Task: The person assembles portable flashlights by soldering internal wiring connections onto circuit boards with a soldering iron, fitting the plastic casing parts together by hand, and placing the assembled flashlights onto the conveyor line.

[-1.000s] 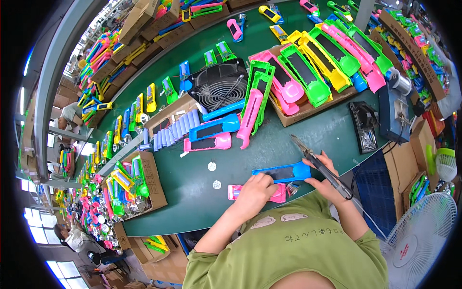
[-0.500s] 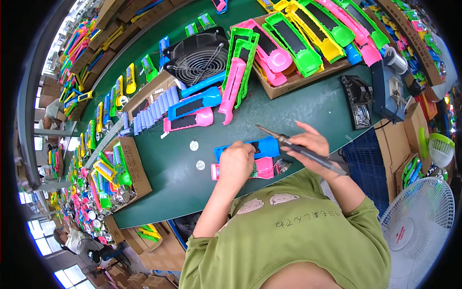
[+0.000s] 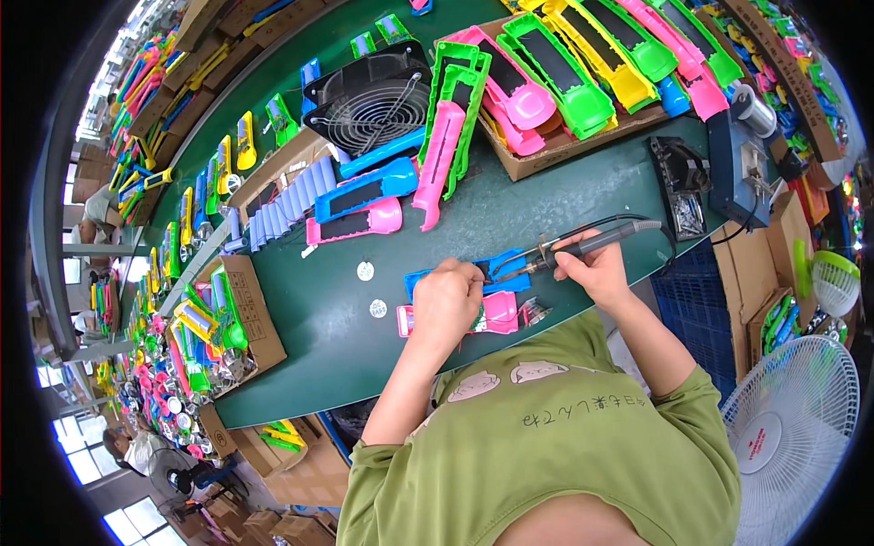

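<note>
A long green table (image 3: 510, 218) runs from the upper left of the frame down to the middle, and the person in a green shirt (image 3: 555, 455) fills the lower part. At the top right, a cardboard box (image 3: 583, 146) holds green, yellow and pink plastic shells lying side by side. A white fan (image 3: 792, 428) stands at the lower right, off the table. A black fan (image 3: 369, 96) lies on the table at the upper middle. Just below it lie two blue shells and one pink shell (image 3: 355, 223), and beside them, to the left, a row of pale blue cylinders (image 3: 291, 196). A dark grey station box (image 3: 742, 168) is at the right edge of the table.

In the middle of the frame, close to the person, a blue shell (image 3: 496, 271) lies flat on the table, with a pink shell (image 3: 499, 314) touching it just below. The left hand (image 3: 446, 305) rests on the left end of the blue shell with the fingers curled down on it; what is pinched under the fingertips I cannot tell. The right hand (image 3: 596, 273) is closed around the handle of a soldering iron (image 3: 583, 246), and its tip points left onto the blue shell. Two small white discs (image 3: 366, 270) lie on the table left of the hands.
</note>
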`<state>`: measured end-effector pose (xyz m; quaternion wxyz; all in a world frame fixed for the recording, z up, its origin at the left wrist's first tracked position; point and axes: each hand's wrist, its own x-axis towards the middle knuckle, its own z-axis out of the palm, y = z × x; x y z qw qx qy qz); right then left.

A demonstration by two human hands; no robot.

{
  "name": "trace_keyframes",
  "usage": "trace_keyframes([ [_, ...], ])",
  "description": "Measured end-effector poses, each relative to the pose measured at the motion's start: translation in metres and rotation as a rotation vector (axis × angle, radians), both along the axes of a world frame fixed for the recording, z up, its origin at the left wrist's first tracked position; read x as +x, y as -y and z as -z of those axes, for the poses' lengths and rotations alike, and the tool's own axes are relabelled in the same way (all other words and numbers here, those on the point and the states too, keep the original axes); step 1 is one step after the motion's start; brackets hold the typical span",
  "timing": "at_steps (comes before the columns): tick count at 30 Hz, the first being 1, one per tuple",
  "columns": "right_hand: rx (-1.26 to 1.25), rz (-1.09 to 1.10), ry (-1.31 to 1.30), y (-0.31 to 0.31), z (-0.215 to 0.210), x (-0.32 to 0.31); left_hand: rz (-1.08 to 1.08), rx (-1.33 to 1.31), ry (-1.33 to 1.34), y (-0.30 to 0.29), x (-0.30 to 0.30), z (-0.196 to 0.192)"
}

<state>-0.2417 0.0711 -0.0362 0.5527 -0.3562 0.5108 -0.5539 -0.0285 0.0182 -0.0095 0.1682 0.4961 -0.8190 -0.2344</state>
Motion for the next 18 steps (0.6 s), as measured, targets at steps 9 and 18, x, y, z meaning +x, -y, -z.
trace_keyframes([
  [9,0.011,0.011,-0.036,-0.002,0.003,0.005,-0.003,-0.035,0.003,-0.002,-0.001,0.002],
  [18,-0.211,0.068,-0.117,-0.027,-0.013,0.008,-0.007,-0.077,0.012,-0.003,-0.003,0.002],
])
